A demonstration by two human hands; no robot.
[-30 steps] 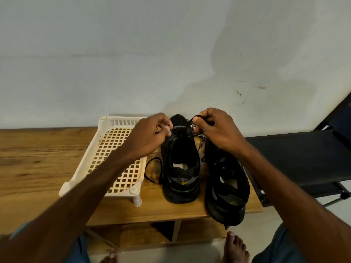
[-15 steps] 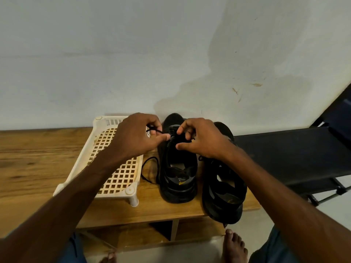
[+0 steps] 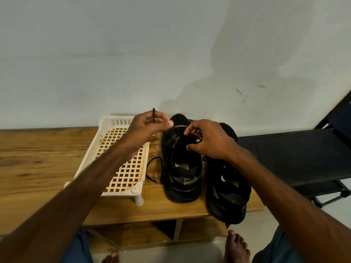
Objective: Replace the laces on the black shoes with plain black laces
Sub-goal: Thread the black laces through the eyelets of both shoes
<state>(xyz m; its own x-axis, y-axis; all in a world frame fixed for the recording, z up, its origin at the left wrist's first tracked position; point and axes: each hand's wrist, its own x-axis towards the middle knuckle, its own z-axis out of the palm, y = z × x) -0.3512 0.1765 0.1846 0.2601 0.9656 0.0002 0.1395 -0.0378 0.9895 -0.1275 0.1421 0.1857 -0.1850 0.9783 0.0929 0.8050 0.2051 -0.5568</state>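
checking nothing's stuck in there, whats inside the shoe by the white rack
Inside the shoe only a pale insole patch and dark lining show. The toe end is hidden under the tongue, the black lace and the right hand pinching it.

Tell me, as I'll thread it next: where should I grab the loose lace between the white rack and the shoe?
Probably near its free tip, pinched from above on the rack side: the lace lies flat on the table, its other part against the shoe.
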